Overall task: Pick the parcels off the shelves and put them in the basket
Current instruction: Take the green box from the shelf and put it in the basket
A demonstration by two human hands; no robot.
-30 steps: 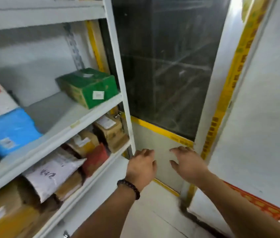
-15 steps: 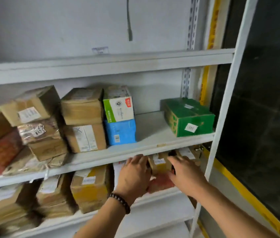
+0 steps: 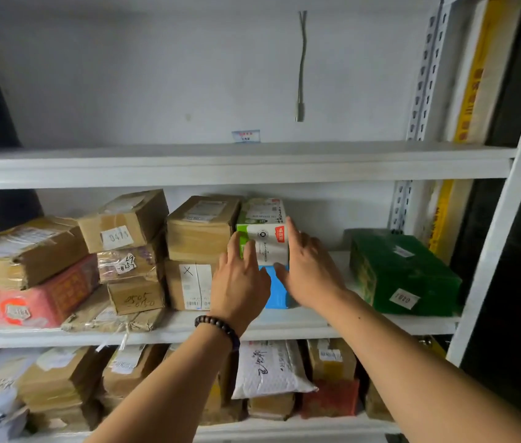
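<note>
In the head view, the white-and-green printed carton (image 3: 265, 239) sits on top of a bright blue parcel (image 3: 273, 290) on the white metal middle shelf (image 3: 316, 324). It is pressed against a stack of brown cardboard boxes (image 3: 201, 231) on its left, with bare shelf on its right and a dark green wrapped box (image 3: 403, 273) well apart beyond that. The carton's small face points towards the person, and its long axis seems to run back to the far wall.

The left hand (image 3: 240, 282) is spread wide, its straight fingers lying on the carton's near face at the left edge. The right hand (image 3: 312, 273) is also wide open, its fingers reaching along the carton's right side and its thumb low by the blue parcel. Neither hand has closed, so the carton lies between them, just ahead of the palms.

The right hand has the free side. The left has only the front, so I judge the carton must slide out towards the person. No basket is in view.
</note>
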